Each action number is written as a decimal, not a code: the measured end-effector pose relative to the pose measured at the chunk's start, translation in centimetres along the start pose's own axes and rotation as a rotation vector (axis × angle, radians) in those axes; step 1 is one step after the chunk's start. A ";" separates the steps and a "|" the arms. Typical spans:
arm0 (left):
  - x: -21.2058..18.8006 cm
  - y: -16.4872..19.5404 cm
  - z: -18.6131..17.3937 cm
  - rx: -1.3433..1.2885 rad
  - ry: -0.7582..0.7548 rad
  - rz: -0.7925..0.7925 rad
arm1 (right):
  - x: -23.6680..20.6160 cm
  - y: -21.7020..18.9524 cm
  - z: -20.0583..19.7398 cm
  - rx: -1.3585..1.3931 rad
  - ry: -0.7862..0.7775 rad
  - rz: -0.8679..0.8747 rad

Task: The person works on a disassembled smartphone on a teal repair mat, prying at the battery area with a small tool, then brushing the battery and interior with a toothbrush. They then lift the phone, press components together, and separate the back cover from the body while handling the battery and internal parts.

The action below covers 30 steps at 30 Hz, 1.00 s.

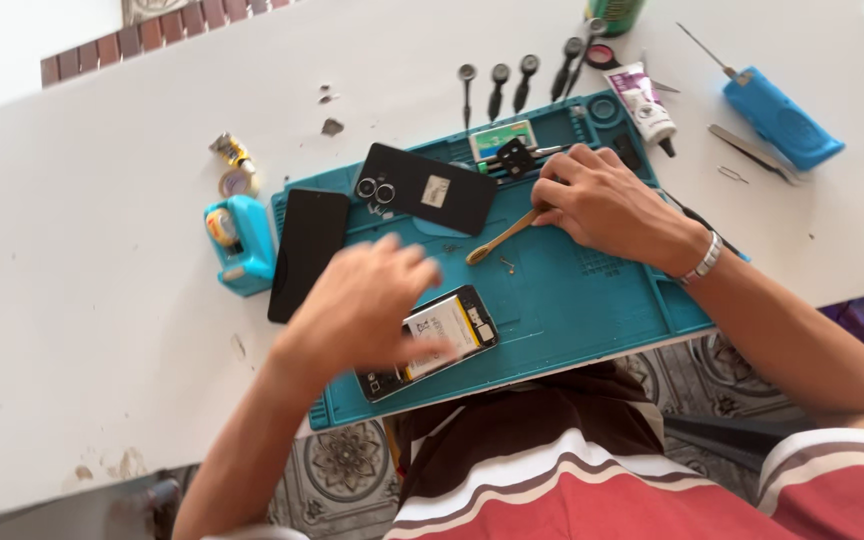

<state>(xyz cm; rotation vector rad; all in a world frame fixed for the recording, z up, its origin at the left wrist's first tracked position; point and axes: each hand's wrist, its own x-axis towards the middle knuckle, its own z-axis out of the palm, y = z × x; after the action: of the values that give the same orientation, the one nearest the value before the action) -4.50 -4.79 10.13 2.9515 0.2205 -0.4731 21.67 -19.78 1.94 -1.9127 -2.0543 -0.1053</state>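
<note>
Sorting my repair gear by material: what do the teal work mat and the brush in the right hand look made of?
The mat looks like matte silicone or rubber, with moulded compartments. The brush, held by the right hand, looks like pale wood or bamboo, though tan plastic is possible.

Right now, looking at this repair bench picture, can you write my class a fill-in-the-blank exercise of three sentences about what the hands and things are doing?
1. The right hand holds a wooden-handled ____ by its end.
2. The left hand hovers over the opened phone, which lies on the ____ coloured work mat.
3. The black back cover, its two camera rings showing, lies ____ the opened phone on the mat.

Missing words: brush; teal; beyond
</note>
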 end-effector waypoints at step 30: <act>6.2 9.8 13.5 0.260 0.603 0.587 | 6.6 -4.4 2.5 0.223 0.012 -0.263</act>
<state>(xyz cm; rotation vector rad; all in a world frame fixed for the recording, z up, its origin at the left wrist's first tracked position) -1.03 -15.82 -3.39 3.0988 -0.6791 0.5002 16.60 -13.15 2.26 -1.5040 -2.1966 0.0493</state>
